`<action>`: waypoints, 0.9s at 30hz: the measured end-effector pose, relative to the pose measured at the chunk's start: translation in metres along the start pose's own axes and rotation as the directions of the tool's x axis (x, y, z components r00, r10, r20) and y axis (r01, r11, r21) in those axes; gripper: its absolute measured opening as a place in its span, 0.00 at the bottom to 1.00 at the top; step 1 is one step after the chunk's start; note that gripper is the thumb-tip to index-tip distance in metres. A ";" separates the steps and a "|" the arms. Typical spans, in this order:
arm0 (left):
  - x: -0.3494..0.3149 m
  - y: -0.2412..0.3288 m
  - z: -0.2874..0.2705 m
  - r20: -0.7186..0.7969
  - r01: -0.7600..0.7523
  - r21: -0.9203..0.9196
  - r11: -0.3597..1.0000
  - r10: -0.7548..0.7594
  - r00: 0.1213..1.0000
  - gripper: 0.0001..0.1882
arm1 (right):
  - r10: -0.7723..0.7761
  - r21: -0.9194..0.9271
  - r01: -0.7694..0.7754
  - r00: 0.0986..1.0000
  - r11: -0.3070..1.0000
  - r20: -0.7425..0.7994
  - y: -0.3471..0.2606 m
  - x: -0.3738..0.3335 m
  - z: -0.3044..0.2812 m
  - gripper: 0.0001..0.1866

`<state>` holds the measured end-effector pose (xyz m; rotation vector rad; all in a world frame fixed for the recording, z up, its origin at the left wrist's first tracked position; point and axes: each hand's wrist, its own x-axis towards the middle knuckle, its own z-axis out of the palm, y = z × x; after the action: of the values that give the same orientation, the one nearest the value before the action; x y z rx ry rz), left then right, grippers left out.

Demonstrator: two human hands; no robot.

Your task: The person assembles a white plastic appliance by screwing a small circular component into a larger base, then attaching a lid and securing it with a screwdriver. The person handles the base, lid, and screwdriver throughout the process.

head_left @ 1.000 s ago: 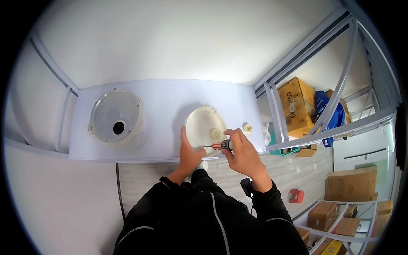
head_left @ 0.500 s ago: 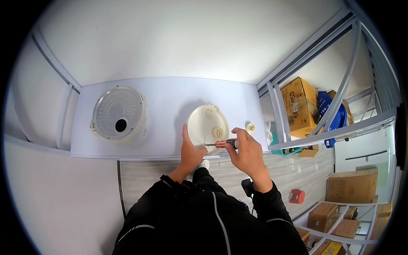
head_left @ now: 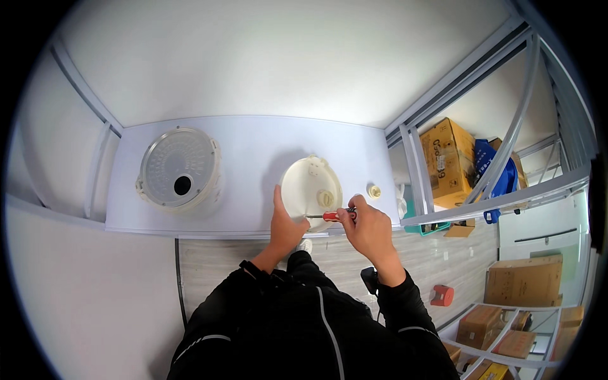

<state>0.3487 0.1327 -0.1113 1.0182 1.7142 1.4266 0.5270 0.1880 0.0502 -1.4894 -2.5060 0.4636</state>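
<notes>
My left hand [head_left: 285,223] grips the near left rim of a round cream plastic cover [head_left: 297,183], its thumb reaching inside the rim. The cover is tilted up on the white table and has a raised round fitting [head_left: 325,199] inside. A screwdriver [head_left: 330,216] with a red and black handle lies nearly level across the cover's lower part, closed in my right hand [head_left: 367,231]. Its shaft points left, the tip close to my left thumb; whatever the tip touches is too small to make out. A small round cream cap [head_left: 374,190] lies to the right of the cover.
At the table's left stands a round cream tub [head_left: 212,183] with a clear lid [head_left: 179,158] and a dark hole. Metal frame posts [head_left: 421,171] border the right side. Beyond are cardboard boxes [head_left: 446,161], a blue bag [head_left: 497,168] and a red stool [head_left: 443,295].
The screwdriver's handle has turned in my right hand: a different coloured side shows. My right fingers have shifted slightly on it. My left hand and the cover hold nearly the same place.
</notes>
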 end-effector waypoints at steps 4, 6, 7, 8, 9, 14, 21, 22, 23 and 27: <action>-0.001 -0.005 0.001 -0.015 -0.023 0.006 1.000 0.023 1.000 0.63 | -0.045 0.011 0.045 0.999 0.999 -0.028 -0.007 -0.004 -0.006 0.21; -0.001 -0.003 0.001 -0.012 -0.022 -0.004 1.000 0.022 1.000 0.63 | -0.178 0.047 0.186 0.974 0.981 -0.142 -0.003 -0.006 -0.007 0.22; -0.002 -0.002 0.000 -0.006 -0.011 -0.008 1.000 0.011 1.000 0.63 | -0.235 0.080 0.255 0.952 0.964 -0.198 0.000 -0.003 -0.006 0.23; -0.002 0.000 0.000 0.002 0.000 -0.012 1.000 0.000 1.000 0.63 | -0.287 0.107 0.322 0.923 0.941 -0.256 0.003 -0.002 -0.005 0.23; -0.002 0.003 0.000 0.005 0.005 -0.006 1.000 -0.005 1.000 0.63 | -0.282 0.126 0.322 0.924 0.939 -0.260 0.005 -0.003 -0.001 0.24; -0.002 0.005 -0.002 0.013 -0.018 -0.015 1.000 0.018 1.000 0.60 | -0.070 0.029 0.073 0.992 0.997 -0.102 0.005 0.000 0.004 0.27; -0.002 0.007 -0.002 0.012 -0.006 -0.040 0.999 0.006 1.000 0.60 | -0.284 -0.030 0.284 0.939 0.958 -0.195 -0.002 -0.003 -0.004 0.29; -0.002 0.007 -0.001 0.011 -0.006 -0.038 0.999 0.006 1.000 0.60 | -0.307 0.008 0.315 0.931 0.949 -0.197 0.004 -0.001 -0.001 0.30; -0.002 0.007 -0.001 0.009 -0.005 -0.035 0.999 0.005 1.000 0.60 | -0.330 0.047 0.345 0.923 0.938 -0.199 0.005 0.000 -0.001 0.30; -0.002 0.009 -0.003 0.013 -0.011 -0.022 1.000 0.011 1.000 0.59 | -0.118 0.058 0.125 0.987 0.990 -0.107 -0.001 -0.001 0.000 0.32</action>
<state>0.3486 0.1304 -0.1018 1.0238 1.6825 1.4399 0.5263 0.1863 0.0502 -1.2942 -2.4589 0.4316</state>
